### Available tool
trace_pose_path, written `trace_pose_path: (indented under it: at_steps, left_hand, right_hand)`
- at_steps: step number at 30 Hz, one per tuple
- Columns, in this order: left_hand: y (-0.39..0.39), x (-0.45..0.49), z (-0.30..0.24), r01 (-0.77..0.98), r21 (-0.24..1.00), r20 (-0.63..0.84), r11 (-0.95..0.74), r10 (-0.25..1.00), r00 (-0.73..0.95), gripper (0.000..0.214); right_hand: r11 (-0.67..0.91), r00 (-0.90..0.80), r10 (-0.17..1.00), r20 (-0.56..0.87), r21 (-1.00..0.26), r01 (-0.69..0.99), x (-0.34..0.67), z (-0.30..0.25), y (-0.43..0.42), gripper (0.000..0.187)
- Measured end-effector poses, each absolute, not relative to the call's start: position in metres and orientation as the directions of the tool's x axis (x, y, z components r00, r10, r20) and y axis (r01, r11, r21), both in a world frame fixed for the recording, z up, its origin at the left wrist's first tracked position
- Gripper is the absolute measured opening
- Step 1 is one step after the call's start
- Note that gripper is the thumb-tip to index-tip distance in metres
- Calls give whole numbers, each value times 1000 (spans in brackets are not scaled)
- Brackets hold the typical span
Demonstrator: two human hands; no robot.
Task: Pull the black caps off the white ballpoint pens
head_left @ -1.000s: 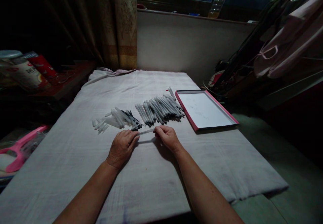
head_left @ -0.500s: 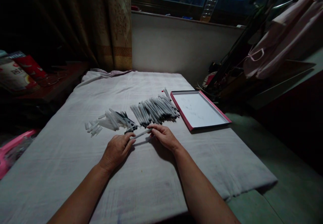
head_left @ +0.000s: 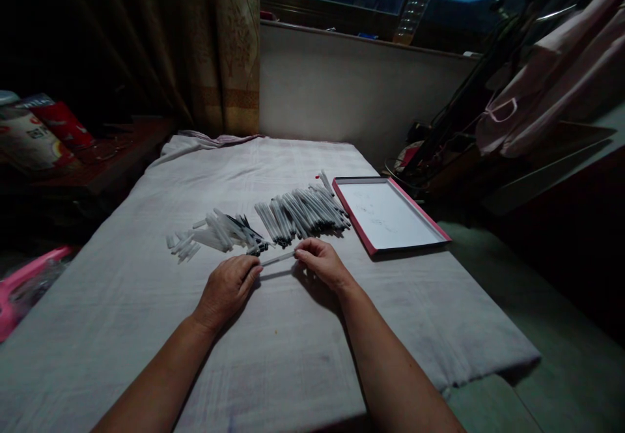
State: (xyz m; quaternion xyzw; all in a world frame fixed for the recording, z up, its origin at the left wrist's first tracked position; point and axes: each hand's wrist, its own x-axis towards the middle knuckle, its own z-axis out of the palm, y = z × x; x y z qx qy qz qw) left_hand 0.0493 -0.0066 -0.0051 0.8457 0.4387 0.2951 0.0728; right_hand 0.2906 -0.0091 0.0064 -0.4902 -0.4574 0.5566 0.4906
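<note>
A slim, translucent pen (head_left: 278,259) spans the gap between my two hands, just above the cloth. My left hand (head_left: 232,286) pinches its left end, and the fingers of my right hand (head_left: 319,260) close on its right end. Behind my right hand lies a heap of similar pens (head_left: 303,211), side by side, dark tips toward me. To the left is a looser pile of clear tubes and dark pen parts (head_left: 222,231). What my fingertips cover of the held pen is hidden.
A shallow box lid (head_left: 390,215) with a pink-red rim and white inside lies right of the pens. Pale checked cloth (head_left: 278,368) covers the table. A pink plastic item (head_left: 29,280) stands off the left edge. Jars and a red packet (head_left: 63,124) sit on a side table.
My right hand has shifted slightly right along the pen, showing a little more of it between my hands. The whole view has moved slightly; the piles look unchanged.
</note>
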Motion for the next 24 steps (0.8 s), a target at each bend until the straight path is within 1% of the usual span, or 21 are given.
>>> trace_pose_path:
  at_steps: [3,6,11,15,24]
  left_hand:
    - [-5,50,-4,716,372,437,-591,792,426,41]
    - [-5,51,-4,731,360,431,-579,799,420,43]
    - [-4,51,-3,729,353,431,-587,793,430,43]
    - [-4,50,-3,722,359,437,-592,790,430,42]
    - [-4,49,-3,712,384,438,-588,795,420,46]
  right_hand:
    - [-97,-57,994,-92,-991,-94,291,6,-10,25]
    - [-100,-35,995,-97,-989,-108,290,6,-10,25]
    - [-147,18,988,-152,-978,-149,288,8,-8,33]
    - [-176,-20,984,-175,-981,-82,288,7,-6,37]
    - [-139,-80,986,-146,-986,94,289,7,-6,46]
